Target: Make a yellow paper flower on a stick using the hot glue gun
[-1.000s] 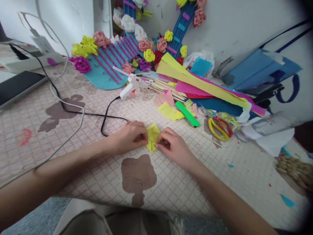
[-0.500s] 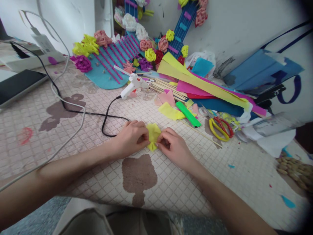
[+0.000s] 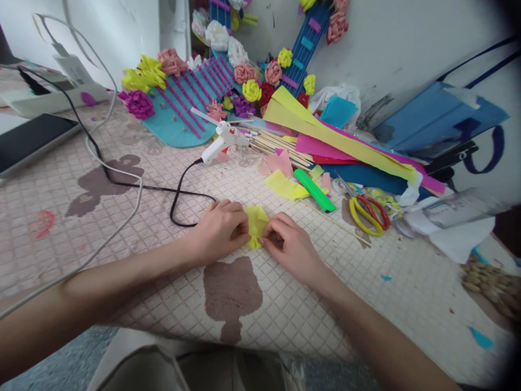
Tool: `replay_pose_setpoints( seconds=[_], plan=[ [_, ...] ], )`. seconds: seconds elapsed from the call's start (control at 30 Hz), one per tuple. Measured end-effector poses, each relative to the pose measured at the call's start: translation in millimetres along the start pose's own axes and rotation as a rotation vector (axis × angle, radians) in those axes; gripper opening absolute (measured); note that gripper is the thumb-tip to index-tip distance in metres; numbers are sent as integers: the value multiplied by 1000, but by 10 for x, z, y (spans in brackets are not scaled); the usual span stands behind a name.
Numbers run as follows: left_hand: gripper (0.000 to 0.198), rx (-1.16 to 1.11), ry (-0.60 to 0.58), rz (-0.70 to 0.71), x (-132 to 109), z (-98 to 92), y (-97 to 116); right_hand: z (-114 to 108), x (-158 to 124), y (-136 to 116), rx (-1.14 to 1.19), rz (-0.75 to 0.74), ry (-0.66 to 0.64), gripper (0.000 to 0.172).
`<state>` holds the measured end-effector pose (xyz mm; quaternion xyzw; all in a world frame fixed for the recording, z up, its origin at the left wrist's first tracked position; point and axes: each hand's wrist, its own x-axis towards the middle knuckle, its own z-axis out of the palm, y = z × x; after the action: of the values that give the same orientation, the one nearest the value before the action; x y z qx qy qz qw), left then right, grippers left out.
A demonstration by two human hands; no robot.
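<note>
A small piece of yellow felt (image 3: 256, 224), crumpled into a rough flower shape, lies on the quilted pink table cover (image 3: 122, 217). My left hand (image 3: 220, 228) pinches its left side with curled fingers. My right hand (image 3: 290, 245) pinches its right side, fingers also curled. Both hands rest on the cover just above a brown bear-shaped patch (image 3: 231, 290).
A white glue gun (image 3: 221, 142) with a black cord lies behind my hands. Yellow and red scissors (image 3: 367, 213), a green marker (image 3: 315, 190), wooden sticks (image 3: 280, 146), felt sheets (image 3: 337, 141) and blue boards with felt flowers (image 3: 195, 103) crowd the back. A tablet (image 3: 32, 140) sits far left.
The yellow felt has been gathered tighter between my fingers and looks smaller and more bunched. My hands have stayed in nearly the same place.
</note>
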<state>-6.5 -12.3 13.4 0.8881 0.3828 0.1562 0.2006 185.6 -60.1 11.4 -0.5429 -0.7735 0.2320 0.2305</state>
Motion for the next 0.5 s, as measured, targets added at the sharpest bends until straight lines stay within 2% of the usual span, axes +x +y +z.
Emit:
replay_pose_setpoints(
  seconds=[0.5],
  plan=[
    [10, 35, 56, 51, -22, 57, -43, 15, -7, 8, -5, -4, 17, 9]
  ],
)
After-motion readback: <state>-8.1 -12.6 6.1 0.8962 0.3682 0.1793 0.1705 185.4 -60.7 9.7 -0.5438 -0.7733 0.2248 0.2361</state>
